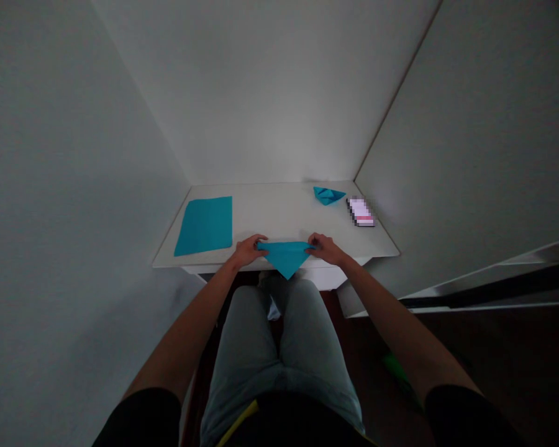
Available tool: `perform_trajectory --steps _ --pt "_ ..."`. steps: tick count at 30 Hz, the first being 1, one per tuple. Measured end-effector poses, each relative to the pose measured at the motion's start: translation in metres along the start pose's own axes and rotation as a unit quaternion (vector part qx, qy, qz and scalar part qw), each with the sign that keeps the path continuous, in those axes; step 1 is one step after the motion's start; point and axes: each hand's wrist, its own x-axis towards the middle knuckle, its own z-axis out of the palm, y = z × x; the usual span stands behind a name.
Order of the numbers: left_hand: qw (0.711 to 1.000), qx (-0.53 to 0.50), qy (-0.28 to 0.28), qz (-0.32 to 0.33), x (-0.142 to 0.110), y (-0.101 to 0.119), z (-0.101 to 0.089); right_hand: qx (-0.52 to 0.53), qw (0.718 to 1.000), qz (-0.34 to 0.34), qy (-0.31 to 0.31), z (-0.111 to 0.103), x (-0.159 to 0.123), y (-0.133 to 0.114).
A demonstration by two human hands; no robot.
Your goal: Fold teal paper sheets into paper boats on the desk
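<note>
Folded blue paper [286,256], top corners pinched by left fingers [257,243], right fingers [315,243]

A small table [279,211] stands in a wall corner at 12 o'clock from the seated person, whose knees sit below its near edge. On the table, a flat sheet [205,225] lies at 9 o'clock, a folded paper boat [328,195] at 1 o'clock near the back edge, and a small blurred object [361,212] just beside the boat at 3 o'clock. At 6 o'clock a folded triangle [285,256] overhangs the near edge, its point toward the person, with the left hand [248,249] on its 9 o'clock corner and the right hand [325,248] on its 3 o'clock corner.
</note>
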Motion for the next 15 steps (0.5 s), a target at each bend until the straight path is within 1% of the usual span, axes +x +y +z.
perform_trajectory --steps 2,4,5,7,9,12,15 --pt "0.999 0.011 0.024 0.033 0.001 0.002 0.003 -0.011 0.999 -0.023 0.042 0.002 0.001 0.000" --pt "0.995 0.028 0.054 0.082 -0.001 0.003 0.007 -0.035 0.995 -0.061 0.072 0.004 -0.002 0.000" --pt "0.991 0.047 0.068 0.104 -0.004 0.003 0.009 -0.045 0.993 -0.085 0.071 0.005 -0.005 -0.001" --pt "0.981 0.105 0.092 0.138 -0.013 0.000 0.012 -0.058 0.988 -0.135 0.050 0.008 -0.014 -0.003" --pt "0.967 0.162 0.110 0.164 -0.025 -0.005 0.013 -0.066 0.984 -0.164 0.036 0.010 -0.026 -0.005" --pt "0.950 0.199 0.113 0.211 -0.044 -0.014 0.012 -0.074 0.982 -0.166 0.047 0.013 -0.040 -0.006" --pt "0.947 0.197 0.102 0.234 -0.059 -0.021 0.011 -0.065 0.984 -0.153 0.062 0.017 -0.046 -0.008"
